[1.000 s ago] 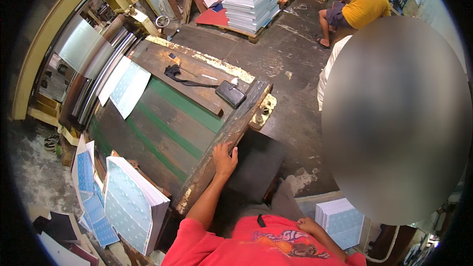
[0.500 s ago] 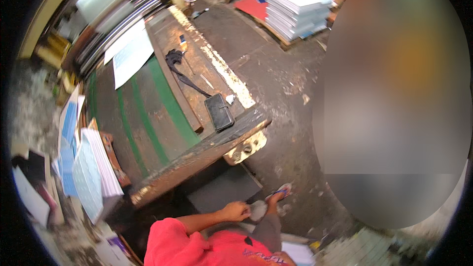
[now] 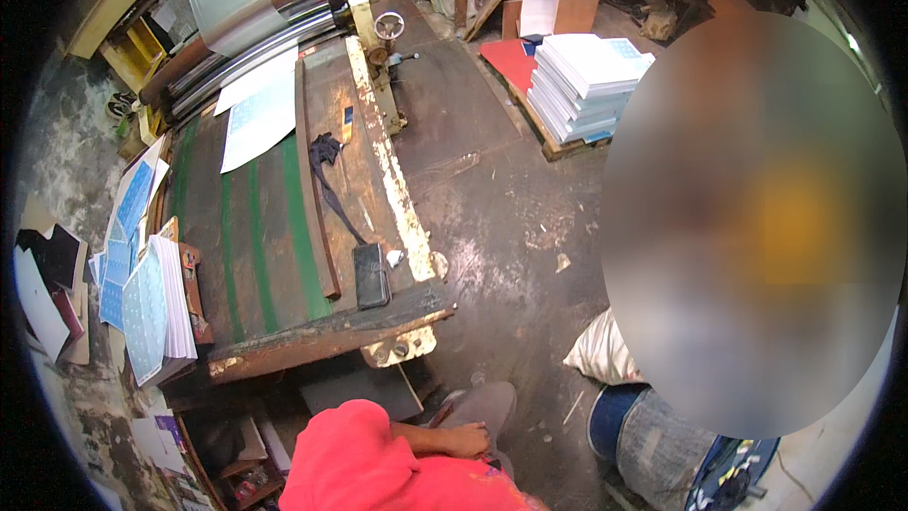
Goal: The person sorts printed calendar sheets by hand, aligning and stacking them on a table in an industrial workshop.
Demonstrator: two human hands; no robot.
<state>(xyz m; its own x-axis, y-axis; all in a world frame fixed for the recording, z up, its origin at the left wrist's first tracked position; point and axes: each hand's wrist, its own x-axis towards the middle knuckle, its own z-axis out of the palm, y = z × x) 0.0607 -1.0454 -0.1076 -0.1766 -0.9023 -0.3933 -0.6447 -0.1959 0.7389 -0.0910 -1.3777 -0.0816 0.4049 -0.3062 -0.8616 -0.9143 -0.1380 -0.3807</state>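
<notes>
My left hand [image 3: 469, 440] rests low in the picture, over my lap, at the end of a bare forearm coming out of a red sleeve [image 3: 345, 440]. Its fingers look curled, and what they may hold is hidden. My right hand is out of sight. In front of me stands a machine's feed table [image 3: 251, 255] with green strips. Printed sheets [image 3: 260, 123] lie at its far end, beneath metal rollers [image 3: 255, 57]. On its right ledge are a black phone case [image 3: 371, 274], a black cloth [image 3: 326, 151] and a cutter with a yellow part [image 3: 348, 123].
Stacked paper [image 3: 582, 90] sits on a low pallet at the far right. Bundles of blue-printed sheets [image 3: 156, 303] lean at the left. A handwheel [image 3: 389, 26] is on the machine's side. To the right are a blue drum [image 3: 662, 445], a pale sack [image 3: 610, 350] and a large blurred area.
My view has turned to the right and tilted, so the drum and sack now show. My left hand has drawn in toward my body. A foot and some white paper have left the picture.
</notes>
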